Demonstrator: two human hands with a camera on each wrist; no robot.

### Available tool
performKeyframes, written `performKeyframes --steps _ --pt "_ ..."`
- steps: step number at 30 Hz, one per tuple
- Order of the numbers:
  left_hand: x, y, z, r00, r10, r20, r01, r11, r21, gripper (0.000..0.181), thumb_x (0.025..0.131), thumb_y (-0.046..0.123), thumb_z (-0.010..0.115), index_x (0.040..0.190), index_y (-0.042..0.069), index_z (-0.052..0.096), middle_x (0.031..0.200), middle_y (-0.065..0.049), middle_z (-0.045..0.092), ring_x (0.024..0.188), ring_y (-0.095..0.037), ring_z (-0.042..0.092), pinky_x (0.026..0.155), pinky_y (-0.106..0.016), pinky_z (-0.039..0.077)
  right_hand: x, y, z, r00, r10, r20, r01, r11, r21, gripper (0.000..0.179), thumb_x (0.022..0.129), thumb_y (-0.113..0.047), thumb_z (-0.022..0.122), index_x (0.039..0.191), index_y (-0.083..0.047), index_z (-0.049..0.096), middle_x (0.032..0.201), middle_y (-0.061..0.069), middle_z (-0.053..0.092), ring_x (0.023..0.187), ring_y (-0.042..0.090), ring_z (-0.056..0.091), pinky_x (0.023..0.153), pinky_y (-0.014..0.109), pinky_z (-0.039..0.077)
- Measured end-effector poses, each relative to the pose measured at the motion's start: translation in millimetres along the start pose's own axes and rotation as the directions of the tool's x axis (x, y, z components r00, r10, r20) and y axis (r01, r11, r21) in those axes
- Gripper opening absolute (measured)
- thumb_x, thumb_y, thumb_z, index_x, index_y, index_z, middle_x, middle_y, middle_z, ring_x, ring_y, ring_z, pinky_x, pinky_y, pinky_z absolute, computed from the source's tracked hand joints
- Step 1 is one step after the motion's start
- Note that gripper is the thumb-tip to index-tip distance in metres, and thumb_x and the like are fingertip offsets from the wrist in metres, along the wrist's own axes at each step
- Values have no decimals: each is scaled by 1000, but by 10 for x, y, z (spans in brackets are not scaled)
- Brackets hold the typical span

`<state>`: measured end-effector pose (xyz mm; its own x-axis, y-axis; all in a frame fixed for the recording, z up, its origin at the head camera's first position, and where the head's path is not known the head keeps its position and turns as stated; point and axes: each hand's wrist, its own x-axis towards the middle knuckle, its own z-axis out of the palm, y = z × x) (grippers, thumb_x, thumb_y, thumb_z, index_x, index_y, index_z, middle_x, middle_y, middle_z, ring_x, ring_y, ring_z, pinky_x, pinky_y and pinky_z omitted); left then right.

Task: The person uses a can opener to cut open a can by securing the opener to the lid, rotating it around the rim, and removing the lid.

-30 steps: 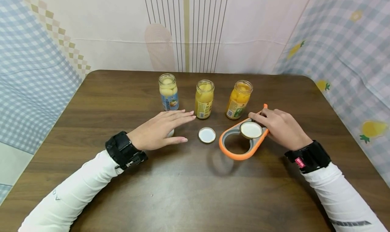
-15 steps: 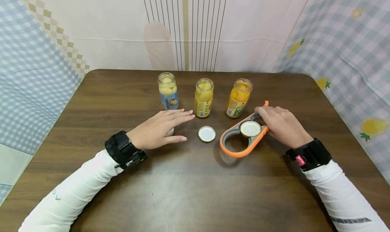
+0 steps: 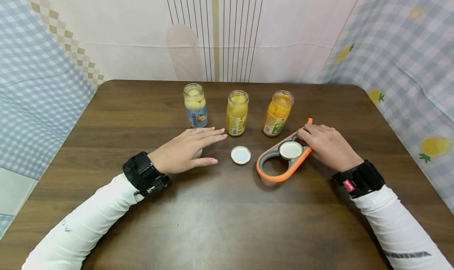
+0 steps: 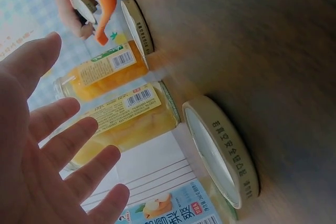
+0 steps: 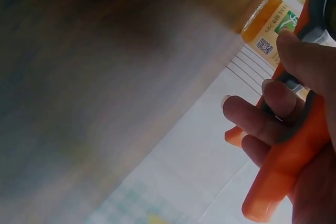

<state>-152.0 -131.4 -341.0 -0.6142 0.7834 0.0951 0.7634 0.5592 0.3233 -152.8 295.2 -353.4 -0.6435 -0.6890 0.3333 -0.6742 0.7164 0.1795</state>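
In the head view my right hand grips the handles of an orange and grey jar opener. A round metal lid sits between the opener's arms, pale inside up. The right wrist view shows the fingers curled about the orange handle. My left hand is held palm down with fingers straight and thumb apart, over a second lid that it mostly hides in the head view. Between the hands another lid lies white inside up on the table.
Three uncapped glass jars stand in a row behind the hands: a blue-labelled jar with pale fruit, a yellow jar and an orange jar. The brown wooden table ends at a patterned cloth behind.
My right hand has lowered the jar opener with its lid towards the table, and its thumb has shifted on the handle. The left hand has hardly moved.
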Motion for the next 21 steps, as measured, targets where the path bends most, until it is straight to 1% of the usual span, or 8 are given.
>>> performKeyframes --steps 8,13,15,18,21 --pt "3 -5 -18 1000 2 -10 -2 1000 11 65 100 51 58 156 27 39 164 4 36 153 -24 32 121 -53 31 2 -21 8 998 22 51 -21 999 -29 42 71 6 85 107 -3 66 100 18 68 81 34 67 68 46 55" --pt "-1 -3 -24 1000 6 -20 -6 1000 11 64 99 50 60 155 24 42 164 2 37 152 -25 33 120 -53 32 17 -44 3 994 40 98 -37 999 -36 39 73 4 84 108 -2 68 100 19 68 83 34 67 71 46 55" --pt "-3 -1 -27 1000 4 -19 -4 1000 10 64 99 49 60 155 22 43 164 2 37 152 -24 33 120 -53 32 25 -55 -10 990 53 128 -50 998 -25 38 74 2 84 109 -2 69 101 19 68 83 34 66 72 46 55" --pt "-7 -1 -30 1000 -2 -11 2 1000 10 64 100 50 59 155 24 42 164 3 36 153 -23 32 121 -52 32 41 -68 -43 977 80 199 -85 996 20 28 77 -2 81 103 -2 69 99 18 66 79 32 61 72 46 52" --pt "-6 2 -33 1000 -6 -9 6 1000 8 64 100 51 59 155 24 41 164 3 36 153 -23 32 121 -53 31 54 -76 -99 949 116 293 -146 986 83 20 82 -10 74 100 -5 69 101 16 64 78 27 55 75 45 48"
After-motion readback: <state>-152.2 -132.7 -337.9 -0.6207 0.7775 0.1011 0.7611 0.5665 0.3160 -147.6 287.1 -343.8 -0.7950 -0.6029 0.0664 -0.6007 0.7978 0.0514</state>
